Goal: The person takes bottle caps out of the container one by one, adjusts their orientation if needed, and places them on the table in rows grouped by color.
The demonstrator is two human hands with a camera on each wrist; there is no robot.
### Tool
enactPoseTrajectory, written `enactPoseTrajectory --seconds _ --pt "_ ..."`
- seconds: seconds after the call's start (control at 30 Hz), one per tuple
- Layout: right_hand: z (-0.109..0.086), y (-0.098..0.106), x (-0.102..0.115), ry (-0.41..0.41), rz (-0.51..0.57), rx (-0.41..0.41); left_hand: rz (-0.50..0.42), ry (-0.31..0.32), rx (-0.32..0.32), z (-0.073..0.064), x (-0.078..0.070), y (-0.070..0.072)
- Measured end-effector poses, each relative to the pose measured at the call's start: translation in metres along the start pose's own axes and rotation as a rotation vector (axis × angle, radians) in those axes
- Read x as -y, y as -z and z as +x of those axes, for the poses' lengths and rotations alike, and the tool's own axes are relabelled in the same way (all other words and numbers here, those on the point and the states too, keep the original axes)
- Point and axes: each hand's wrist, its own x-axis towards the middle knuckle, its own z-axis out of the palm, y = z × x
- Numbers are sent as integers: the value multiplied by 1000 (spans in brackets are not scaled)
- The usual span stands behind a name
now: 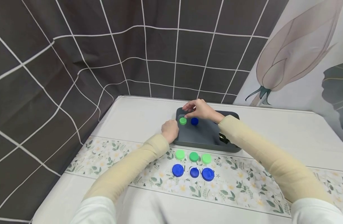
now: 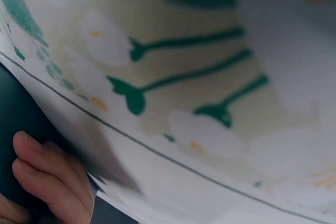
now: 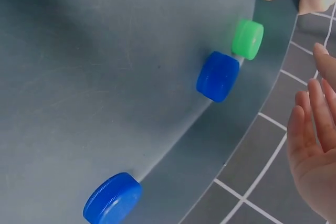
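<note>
A shallow dark grey tray lies on the table. My left hand grips its left edge, fingers curled against the dark wall in the left wrist view. Over the tray's far left part hovers my right hand, fingers spread loosely and holding nothing. Close below its thumb sits a light green bottle cap, beside a blue bottle cap. The right wrist view shows this pair along the far wall, plus another blue cap further along it, which the right hand and arm hide in the head view.
In front of the tray, three green caps form a row, with three blue caps in a row nearer me. They lie on a floral band of the white tablecloth. A dark gridded curtain hangs behind and to the left.
</note>
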Motion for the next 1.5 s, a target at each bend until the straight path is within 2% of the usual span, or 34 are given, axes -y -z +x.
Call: enactPoseTrajectory --seconds 0.43,0.9,1.13,1.5 --pt "12 -13 -15 5 33 71 5 14 12 1 0 -1" --pt "16 -22 -25 -55 1 120 18 8 -2 3 -1 -4" --pt "17 -28 -26 -76 -8 174 30 23 9 3 -2 -2" --pt "18 -34 -27 -104 -30 159 55 40 15 3 -2 -1"
